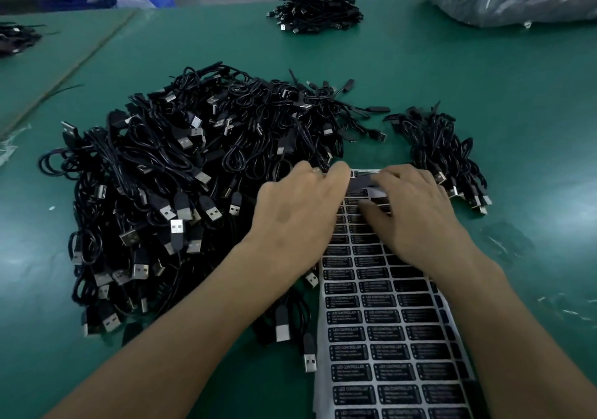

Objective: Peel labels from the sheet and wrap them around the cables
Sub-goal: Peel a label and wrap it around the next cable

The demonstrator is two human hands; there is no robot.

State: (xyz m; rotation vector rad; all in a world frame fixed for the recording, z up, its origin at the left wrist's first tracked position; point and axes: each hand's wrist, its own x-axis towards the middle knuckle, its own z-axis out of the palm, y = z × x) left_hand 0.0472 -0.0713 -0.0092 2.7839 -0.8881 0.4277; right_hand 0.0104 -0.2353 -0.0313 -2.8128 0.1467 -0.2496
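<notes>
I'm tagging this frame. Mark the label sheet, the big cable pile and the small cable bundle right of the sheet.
label sheet (384, 338): head view, a printed label mid-sheet
big cable pile (181, 173): head view, tangled cords at its centre
small cable bundle (442, 150): head view, cords at mid-bundle
</notes>
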